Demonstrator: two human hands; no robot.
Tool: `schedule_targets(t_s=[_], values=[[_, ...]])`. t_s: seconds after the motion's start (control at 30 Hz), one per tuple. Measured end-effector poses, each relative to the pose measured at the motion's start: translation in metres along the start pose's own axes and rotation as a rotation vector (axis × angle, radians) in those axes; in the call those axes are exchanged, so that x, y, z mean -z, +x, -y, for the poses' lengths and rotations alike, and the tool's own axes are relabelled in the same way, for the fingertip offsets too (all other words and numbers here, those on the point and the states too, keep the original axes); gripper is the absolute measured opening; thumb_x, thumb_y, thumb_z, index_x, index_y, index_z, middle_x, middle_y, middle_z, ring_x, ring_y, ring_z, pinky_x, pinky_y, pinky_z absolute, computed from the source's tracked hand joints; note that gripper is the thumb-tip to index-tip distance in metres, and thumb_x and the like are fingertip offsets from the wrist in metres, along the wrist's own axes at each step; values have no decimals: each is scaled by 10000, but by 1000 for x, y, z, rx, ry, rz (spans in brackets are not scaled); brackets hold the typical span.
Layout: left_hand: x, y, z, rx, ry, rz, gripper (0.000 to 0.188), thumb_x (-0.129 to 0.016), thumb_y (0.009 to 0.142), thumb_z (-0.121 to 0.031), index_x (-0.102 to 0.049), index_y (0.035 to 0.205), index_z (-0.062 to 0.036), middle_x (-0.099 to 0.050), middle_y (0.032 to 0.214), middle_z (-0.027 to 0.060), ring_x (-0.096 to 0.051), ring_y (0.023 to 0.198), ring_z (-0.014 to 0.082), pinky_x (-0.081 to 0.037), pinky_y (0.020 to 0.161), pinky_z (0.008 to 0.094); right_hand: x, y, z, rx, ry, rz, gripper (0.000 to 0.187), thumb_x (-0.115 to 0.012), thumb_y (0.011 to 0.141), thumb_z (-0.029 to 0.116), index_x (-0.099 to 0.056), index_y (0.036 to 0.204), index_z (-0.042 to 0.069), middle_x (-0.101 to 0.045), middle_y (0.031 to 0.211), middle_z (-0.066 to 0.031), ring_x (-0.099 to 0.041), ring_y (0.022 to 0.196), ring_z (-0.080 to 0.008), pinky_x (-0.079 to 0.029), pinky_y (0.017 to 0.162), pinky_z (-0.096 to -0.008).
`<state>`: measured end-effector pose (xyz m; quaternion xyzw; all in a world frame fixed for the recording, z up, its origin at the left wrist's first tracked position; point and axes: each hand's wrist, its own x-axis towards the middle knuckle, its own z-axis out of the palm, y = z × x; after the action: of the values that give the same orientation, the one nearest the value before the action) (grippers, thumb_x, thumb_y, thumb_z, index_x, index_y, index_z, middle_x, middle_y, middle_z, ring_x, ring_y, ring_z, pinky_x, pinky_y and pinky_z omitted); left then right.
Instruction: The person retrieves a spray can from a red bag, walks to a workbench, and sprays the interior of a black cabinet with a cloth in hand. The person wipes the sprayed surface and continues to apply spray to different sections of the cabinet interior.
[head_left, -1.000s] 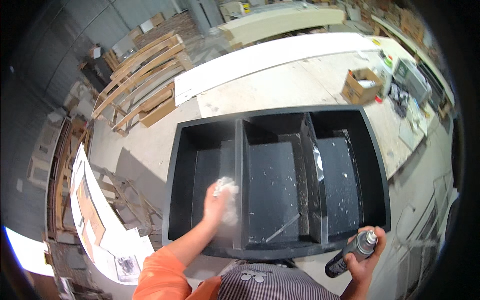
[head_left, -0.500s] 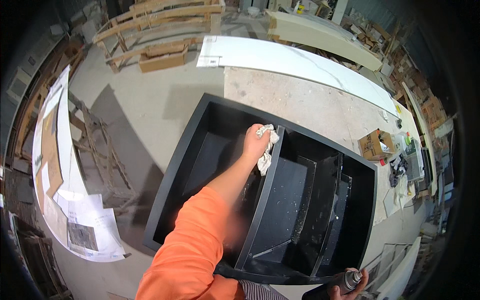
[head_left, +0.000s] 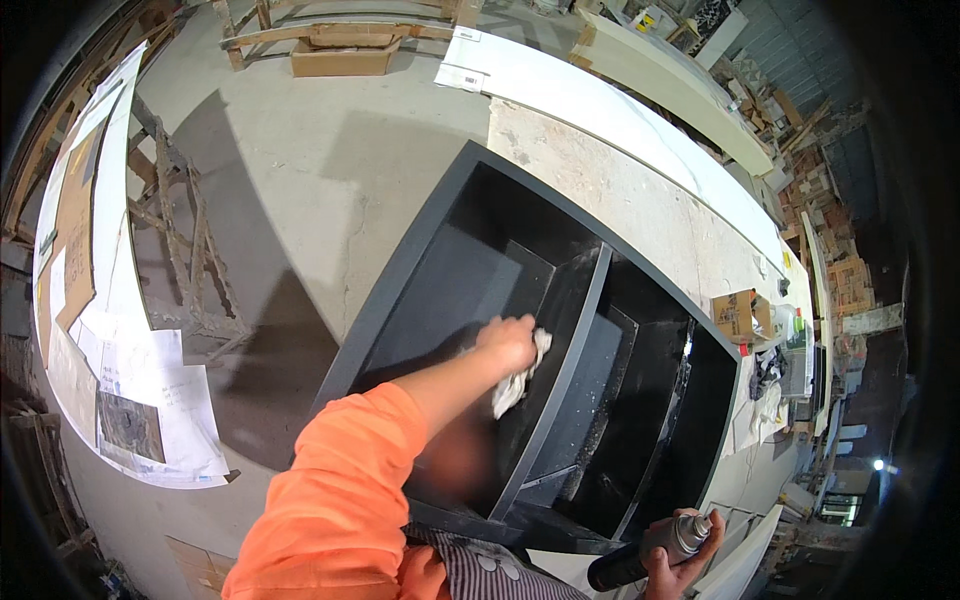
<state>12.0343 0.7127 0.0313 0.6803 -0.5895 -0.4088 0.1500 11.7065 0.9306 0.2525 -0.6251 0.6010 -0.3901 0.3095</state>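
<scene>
A black box-like cabinet [head_left: 400, 262] with two dividers and three compartments lies with its open side up. Over its left compartment, my left hand [head_left: 506, 342] is closed round a crumpled white rag [head_left: 522, 378], beside the left divider [head_left: 560, 370]. My orange sleeve reaches across the cabinet's near left part. At the near right corner, outside the cabinet, my right hand [head_left: 684, 560] grips a dark spray can [head_left: 655, 553] with a silvery top, tilted on its side. White specks dot the middle compartment's floor.
Beyond the cabinet, a pale worktop [head_left: 590, 175] carries a long white slab [head_left: 620, 110]. A small cardboard box [head_left: 740, 316] and assorted bottles stand at the right. To the left, cardboard and papers [head_left: 150, 375] cover a white slab beside a metal trestle [head_left: 190, 240].
My left hand and the rag have moved off the divider's top edge, nearer to me and into the left compartment. The spray can is raised further into view. The whole view has shifted.
</scene>
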Motion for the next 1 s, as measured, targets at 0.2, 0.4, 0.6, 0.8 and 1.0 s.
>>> schedule_targets(t_s=[0.2,0.4,0.6,0.8,1.0], values=[[11,-38,-7,53,-217,56,409,-636,853,-143,-563,1229,1,-626,1252,258,-614,1172,408,-494,1000,461,-28,14,8,37,-21,-30,1014,-868,750,323,-255,1537,142,-547,1175,-163,-665,849,-228,-571,742,-363],[2,34,-21,-209,-645,-441,272,-665,833,-34,-683,1102,-73,-670,1167,185,-639,1114,360,-503,969,412,-11,7,7,178,-352,66,890,-760,787,-8,-277,1530,61,-551,1279,-170,-621,1044,-239,-532,931,-391],[19,101,-41,-423,-605,-599,247,-619,832,-16,-716,1056,-60,-684,1114,158,-645,1067,354,-511,952,415,3,-5,-9,-38,-216,4,896,-746,789,-15,-260,1538,57,-556,1302,-172,-599,1105,-241,-499,973,-389],[5,115,-24,-363,-542,-544,263,-552,866,-29,-729,1055,-75,-695,1108,148,-645,1042,368,-508,948,440,3,0,-5,-164,-175,-11,882,-748,789,-2,-275,1531,59,-559,1304,-160,-589,1115,-239,-486,983,-388],[6,98,-26,-410,-579,-571,325,-570,839,38,-712,1118,-50,-700,1095,179,-660,1054,360,-513,942,410,-3,8,2,-107,-175,-26,852,-729,788,-26,-300,1518,65,-567,1296,-147,-580,1111,-221,-475,990,-374]])
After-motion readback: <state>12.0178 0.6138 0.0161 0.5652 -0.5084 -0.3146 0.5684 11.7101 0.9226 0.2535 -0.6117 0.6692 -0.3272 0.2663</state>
